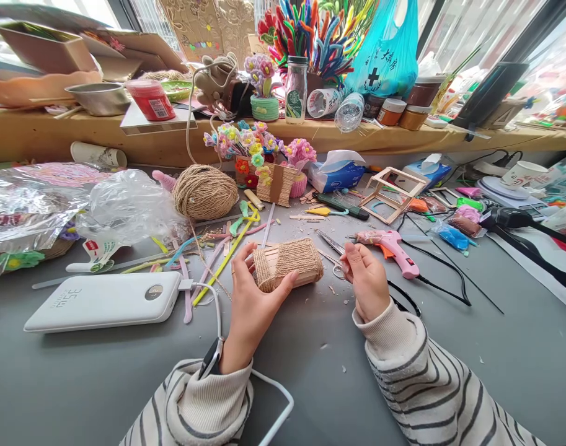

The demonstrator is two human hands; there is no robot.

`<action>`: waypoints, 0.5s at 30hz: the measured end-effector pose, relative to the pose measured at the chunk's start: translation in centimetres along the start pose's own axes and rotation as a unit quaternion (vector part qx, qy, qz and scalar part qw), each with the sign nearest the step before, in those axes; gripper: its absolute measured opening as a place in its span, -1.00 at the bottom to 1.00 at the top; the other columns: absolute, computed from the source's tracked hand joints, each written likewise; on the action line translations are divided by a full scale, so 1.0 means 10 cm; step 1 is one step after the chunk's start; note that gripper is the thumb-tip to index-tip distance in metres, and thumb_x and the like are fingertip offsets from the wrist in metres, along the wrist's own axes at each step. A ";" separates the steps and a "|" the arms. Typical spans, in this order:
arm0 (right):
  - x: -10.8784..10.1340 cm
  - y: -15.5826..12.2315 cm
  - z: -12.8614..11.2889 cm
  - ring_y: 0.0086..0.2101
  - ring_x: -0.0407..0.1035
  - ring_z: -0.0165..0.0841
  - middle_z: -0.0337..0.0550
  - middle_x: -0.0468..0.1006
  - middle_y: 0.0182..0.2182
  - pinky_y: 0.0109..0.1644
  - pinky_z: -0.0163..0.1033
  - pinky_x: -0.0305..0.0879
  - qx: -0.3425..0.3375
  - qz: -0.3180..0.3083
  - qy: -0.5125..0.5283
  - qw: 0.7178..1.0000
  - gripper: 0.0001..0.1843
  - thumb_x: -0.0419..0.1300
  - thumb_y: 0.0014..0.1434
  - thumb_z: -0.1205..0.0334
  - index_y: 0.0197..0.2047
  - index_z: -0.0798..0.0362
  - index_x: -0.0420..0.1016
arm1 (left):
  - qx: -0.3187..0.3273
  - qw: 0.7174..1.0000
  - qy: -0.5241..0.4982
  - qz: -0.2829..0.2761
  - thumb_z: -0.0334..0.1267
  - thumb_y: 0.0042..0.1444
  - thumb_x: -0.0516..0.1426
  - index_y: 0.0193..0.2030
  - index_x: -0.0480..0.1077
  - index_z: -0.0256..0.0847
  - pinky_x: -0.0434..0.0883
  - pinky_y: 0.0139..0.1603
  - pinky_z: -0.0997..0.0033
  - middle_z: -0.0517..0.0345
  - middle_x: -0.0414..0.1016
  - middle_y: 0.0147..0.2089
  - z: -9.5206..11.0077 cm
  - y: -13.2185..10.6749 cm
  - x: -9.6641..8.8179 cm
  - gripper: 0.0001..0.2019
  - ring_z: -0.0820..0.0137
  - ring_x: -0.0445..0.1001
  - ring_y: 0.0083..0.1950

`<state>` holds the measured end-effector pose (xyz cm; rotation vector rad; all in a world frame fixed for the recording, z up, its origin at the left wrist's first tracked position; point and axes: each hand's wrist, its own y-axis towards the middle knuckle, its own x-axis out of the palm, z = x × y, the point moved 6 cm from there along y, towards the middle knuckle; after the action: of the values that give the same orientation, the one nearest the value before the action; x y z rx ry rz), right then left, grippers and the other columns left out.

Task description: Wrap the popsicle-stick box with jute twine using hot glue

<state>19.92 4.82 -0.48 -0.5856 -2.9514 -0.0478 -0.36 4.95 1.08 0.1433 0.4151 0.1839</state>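
Head view: we see the left hand (248, 313) clamped around the twine-wrapped box (299, 260), its long axis running rightward from those fingers toward the right hand (371, 285), whose fingertips pinch together, contents unclear.

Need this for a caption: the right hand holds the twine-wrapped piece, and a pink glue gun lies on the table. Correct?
No: the left hand, not the right hand, holds the twine-wrapped piece, as the head view shows. The pink glue gun does lie on the table.
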 end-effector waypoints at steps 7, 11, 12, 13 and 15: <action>-0.01 -0.01 -0.02 -0.65 0.02 -0.56 -0.37 0.24 -0.66 -0.58 -0.38 -0.02 -0.033 -0.001 -0.031 0.999 -0.62 0.20 -0.03 -0.10 -0.51 0.08 0.31 | -0.003 1.000 0.002 0.003 -0.01 -0.18 0.23 0.10 0.04 -0.14 0.24 0.12 0.14 -0.04 0.14 0.15 -0.01 -0.01 -0.01 -0.28 0.22 0.25 0.11; 0.00 -0.02 -0.06 -0.56 0.14 -0.51 -0.28 0.37 -0.52 -0.51 -0.36 0.08 -0.054 -0.004 -0.065 0.996 -0.69 0.24 -0.05 -0.01 -0.36 0.06 0.39 | -0.001 1.000 0.000 0.006 -0.02 -0.18 0.24 0.10 0.04 -0.13 0.24 0.11 0.12 -0.04 0.14 0.16 -0.01 -0.02 -0.02 -0.29 0.21 0.25 0.12; 0.01 -0.02 -0.07 -0.53 0.17 -0.49 -0.25 0.39 -0.47 -0.50 -0.35 0.10 -0.056 -0.007 -0.072 0.996 -0.68 0.23 -0.04 -0.01 -0.31 0.05 0.41 | 0.000 1.000 -0.002 0.006 -0.02 -0.18 0.24 0.10 0.04 -0.13 0.25 0.11 0.12 -0.04 0.14 0.15 -0.01 -0.02 -0.02 -0.29 0.21 0.25 0.11; 0.03 -0.03 -0.08 -0.50 0.19 -0.47 -0.21 0.41 -0.42 -0.48 -0.34 0.12 -0.055 -0.016 -0.081 0.995 -0.65 0.21 -0.02 -0.02 -0.25 0.05 0.42 | 0.001 1.000 -0.004 0.005 -0.03 -0.18 0.24 0.10 0.05 -0.13 0.25 0.11 0.12 -0.04 0.14 0.15 -0.01 -0.02 -0.02 -0.29 0.21 0.25 0.11; 0.09 -0.05 -0.09 -0.46 0.22 -0.44 -0.16 0.44 -0.37 -0.44 -0.32 0.16 -0.047 -0.050 -0.108 0.992 -0.61 0.19 -0.02 -0.06 -0.21 0.05 0.43 | 0.003 1.000 -0.010 0.003 -0.04 -0.18 0.24 0.10 0.05 -0.13 0.26 0.10 0.12 -0.04 0.15 0.14 -0.01 -0.02 -0.02 -0.30 0.20 0.26 0.11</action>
<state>19.00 4.68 0.50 -0.4823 -3.2019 -0.1441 -0.49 4.69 1.04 0.1527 0.3947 0.1872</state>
